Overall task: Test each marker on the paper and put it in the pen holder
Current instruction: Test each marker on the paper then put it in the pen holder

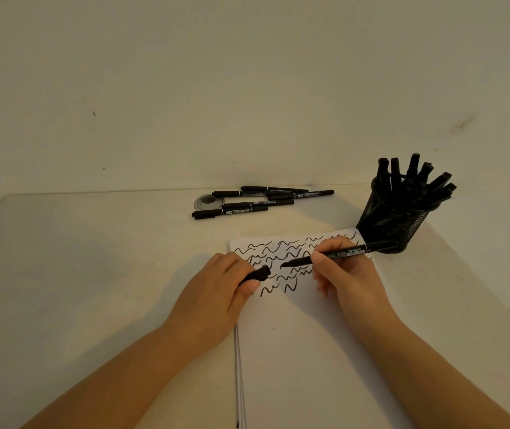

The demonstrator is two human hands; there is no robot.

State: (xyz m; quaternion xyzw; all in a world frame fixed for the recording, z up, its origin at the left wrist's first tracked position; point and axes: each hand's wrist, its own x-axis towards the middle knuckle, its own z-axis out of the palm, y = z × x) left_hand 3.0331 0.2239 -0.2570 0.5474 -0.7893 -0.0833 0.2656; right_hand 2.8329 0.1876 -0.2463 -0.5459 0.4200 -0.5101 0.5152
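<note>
My right hand (345,274) grips an uncapped black marker (352,251) with its tip pointing left, just above the scribbled rows on the white paper (306,351). The marker's black cap (259,273) is held in my left hand (216,298), which rests at the paper's left edge. Black wavy test lines fill the top of the sheet. A black mesh pen holder (392,224) stands at the paper's far right corner with several black markers in it. Several more black markers (256,199) lie in a loose pile on the table farther back.
A round grey cable grommet (208,202) sits in the tabletop under the left end of the pile. The white table ends at the wall behind and drops off along its right edge (495,292). The paper is a thin stack of sheets.
</note>
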